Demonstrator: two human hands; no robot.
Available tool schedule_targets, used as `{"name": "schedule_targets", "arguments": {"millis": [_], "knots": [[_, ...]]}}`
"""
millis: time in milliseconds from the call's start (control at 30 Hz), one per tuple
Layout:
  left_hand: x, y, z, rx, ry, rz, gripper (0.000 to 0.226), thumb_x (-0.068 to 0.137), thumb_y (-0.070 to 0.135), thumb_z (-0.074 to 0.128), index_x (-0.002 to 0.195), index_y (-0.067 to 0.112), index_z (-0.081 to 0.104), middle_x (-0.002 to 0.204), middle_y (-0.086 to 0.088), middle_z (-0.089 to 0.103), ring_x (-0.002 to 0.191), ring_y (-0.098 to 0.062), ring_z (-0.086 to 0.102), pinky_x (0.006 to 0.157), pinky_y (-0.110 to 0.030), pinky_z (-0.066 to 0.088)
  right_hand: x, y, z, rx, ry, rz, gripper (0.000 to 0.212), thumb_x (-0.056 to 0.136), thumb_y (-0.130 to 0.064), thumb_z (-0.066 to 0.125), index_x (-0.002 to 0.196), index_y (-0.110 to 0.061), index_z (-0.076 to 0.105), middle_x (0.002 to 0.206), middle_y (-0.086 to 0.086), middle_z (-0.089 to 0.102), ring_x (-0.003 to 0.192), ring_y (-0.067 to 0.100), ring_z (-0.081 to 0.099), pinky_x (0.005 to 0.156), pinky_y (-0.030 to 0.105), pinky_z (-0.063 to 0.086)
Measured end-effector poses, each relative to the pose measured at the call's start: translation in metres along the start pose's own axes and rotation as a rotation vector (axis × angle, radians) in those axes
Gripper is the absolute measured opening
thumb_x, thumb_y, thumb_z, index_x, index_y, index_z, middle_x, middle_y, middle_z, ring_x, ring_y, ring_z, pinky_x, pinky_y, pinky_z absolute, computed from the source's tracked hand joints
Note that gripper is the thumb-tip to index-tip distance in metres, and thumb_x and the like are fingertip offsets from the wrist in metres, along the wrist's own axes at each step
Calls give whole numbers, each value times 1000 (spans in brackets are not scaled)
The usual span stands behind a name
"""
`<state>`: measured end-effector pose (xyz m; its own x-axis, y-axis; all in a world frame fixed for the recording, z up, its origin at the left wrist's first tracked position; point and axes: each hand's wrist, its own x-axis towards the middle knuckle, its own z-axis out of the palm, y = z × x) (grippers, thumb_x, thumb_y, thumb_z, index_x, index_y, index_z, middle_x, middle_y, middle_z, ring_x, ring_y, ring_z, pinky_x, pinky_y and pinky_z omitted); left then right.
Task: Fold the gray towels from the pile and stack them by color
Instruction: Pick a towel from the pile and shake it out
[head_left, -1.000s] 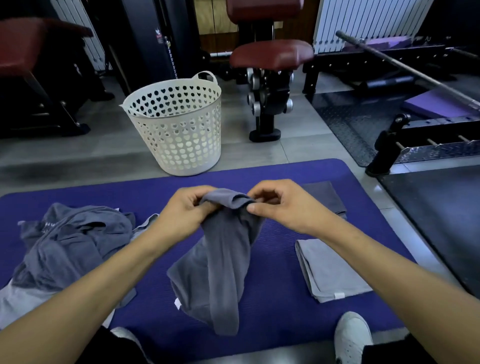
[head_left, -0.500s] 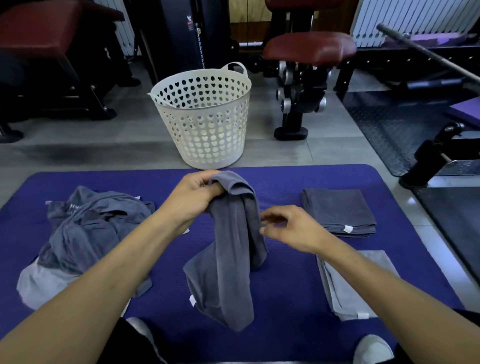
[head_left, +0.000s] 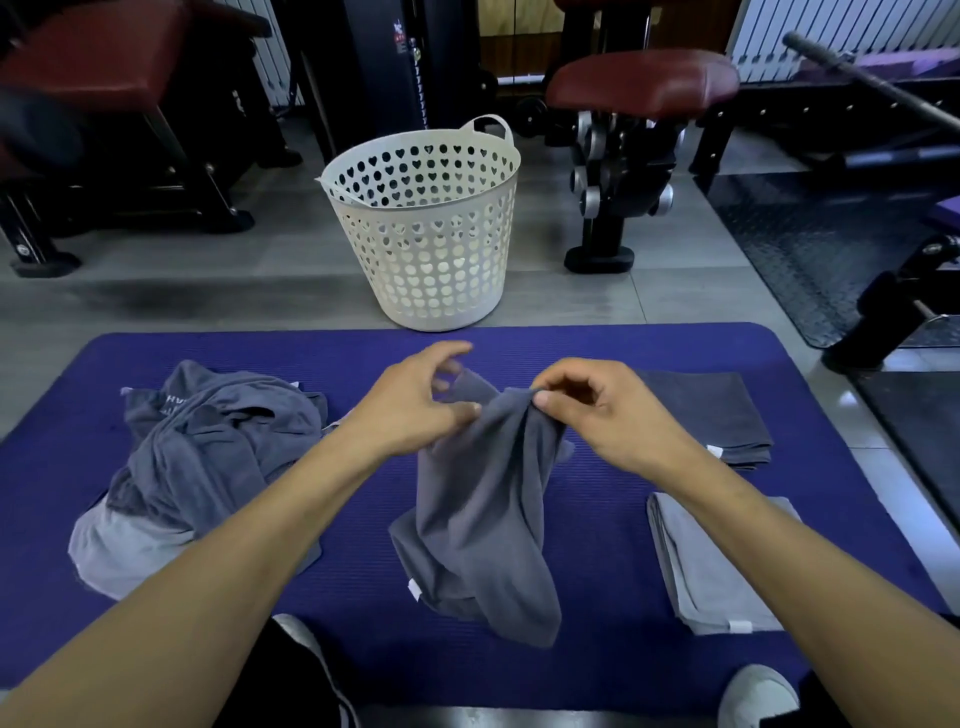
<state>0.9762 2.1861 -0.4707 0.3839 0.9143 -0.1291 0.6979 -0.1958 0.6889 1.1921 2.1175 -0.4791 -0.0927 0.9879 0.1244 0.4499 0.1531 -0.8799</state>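
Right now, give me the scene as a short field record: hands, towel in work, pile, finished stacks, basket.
left hand: touches the dark gray towel at its top, fingers partly spread
right hand: pinches the towel's top edge
towel in work: dark gray, bunched, hangs down onto the purple mat, not yet folded
pile: unfolded gray towels, on the mat's left
dark stack: folded, far right
light stack: folded, near right
basket: white, on the floor beyond the mat
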Motion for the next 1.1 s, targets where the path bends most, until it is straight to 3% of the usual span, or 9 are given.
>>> {"name": "schedule_targets", "arguments": {"millis": [100,300,500,667,767,867,967,1033,1100], "knots": [[-9,20,8,-72,-104,223,46,85,28,71,129,39,60,125,21,62,118,1,55,98,-28,46,0,-13,-3,38,17,-49,12,92,-9,66,88,-17,73,81,-12,72,78,-1,64,75,12,47],[-20,32,10,-207,-65,289,20,90,32,64,86,14,71,81,-14,67,72,-16,57,75,-44,50,-3,-20,-13,171,167,-58,15,89,-9,70,82,-22,71,77,-11,71,73,2,63,72,15,49],[-27,39,-4,-529,150,219,14,96,15,61,86,15,71,79,-6,62,77,-15,54,72,-32,48,-15,18,5,154,-309,155,15,85,-8,75,94,-19,71,75,-6,65,68,6,57,70,25,47],[-28,33,-14,-608,-15,118,11,87,25,65,83,17,71,85,-12,56,83,-21,51,78,-35,47,-19,39,19,-181,-251,237,30,89,-17,69,61,-25,63,54,-11,50,53,3,42,60,25,39],[-29,28,-16,-450,-12,29,16,95,15,61,85,2,63,72,-3,53,62,-6,48,61,-15,41,-17,39,9,-172,-148,282,33,88,-10,69,61,-5,51,53,-3,40,50,9,33,56,29,32],[-21,2,-19,194,16,-87,23,90,21,63,72,9,54,66,1,51,65,-16,45,57,-28,35,-15,20,-6,-30,28,294,17,91,-5,67,75,-11,71,58,-5,57,45,-1,43,53,14,39],[-26,-8,-7,442,-101,-71,17,85,30,69,100,27,62,100,7,64,91,-16,57,78,-30,47,-14,-6,-14,28,26,203,14,92,-4,64,88,-13,75,67,-7,68,54,-6,56,59,11,43],[-28,2,8,180,-167,65,51,80,40,76,126,32,57,114,13,61,104,-8,59,92,-26,47,-14,-16,-11,2,-51,116,21,92,-5,64,85,-20,76,73,-9,72,65,-3,60,65,13,45],[-30,18,23,-21,-174,152,51,77,47,77,123,30,62,109,15,66,101,-2,62,90,-23,49,-13,-19,-5,4,-65,62,24,91,-5,65,83,-25,75,77,-7,73,70,0,62,67,14,47]]}}
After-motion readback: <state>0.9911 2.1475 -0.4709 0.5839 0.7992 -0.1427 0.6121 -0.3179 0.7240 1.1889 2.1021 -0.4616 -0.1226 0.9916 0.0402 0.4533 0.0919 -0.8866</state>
